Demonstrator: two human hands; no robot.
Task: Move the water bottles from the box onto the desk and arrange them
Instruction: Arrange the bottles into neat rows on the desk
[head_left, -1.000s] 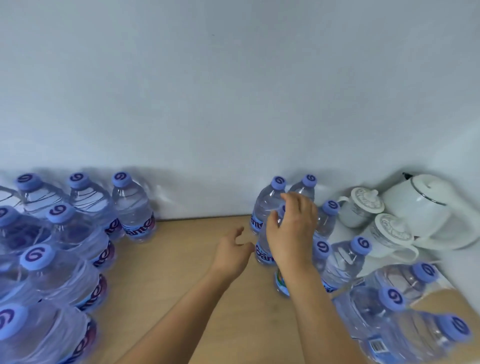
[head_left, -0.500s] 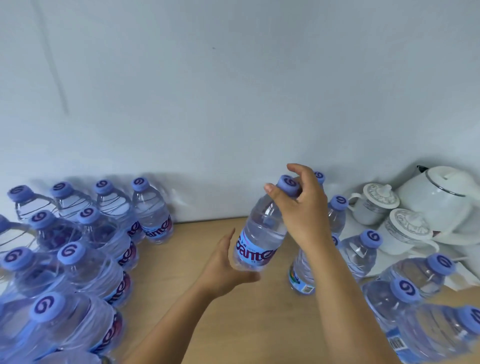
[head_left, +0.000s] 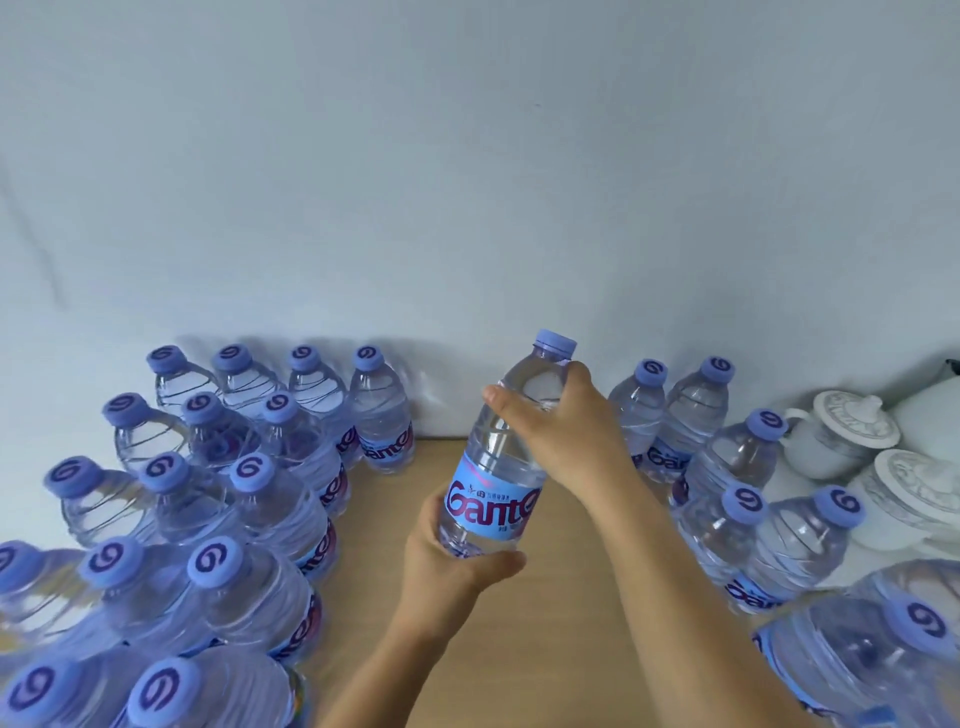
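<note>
— Where is the bottle (head_left: 501, 467)?
— Above the desk (head_left: 566, 597), between two bottle groups. The left hand (head_left: 447, 566) curls round its base; the right hand (head_left: 558, 431) grips its shoulder below the cap.

The kettle (head_left: 930, 415) is cut off at the right edge, and the lower-left bottles (head_left: 78, 691) blur at the bottom edge.
</note>
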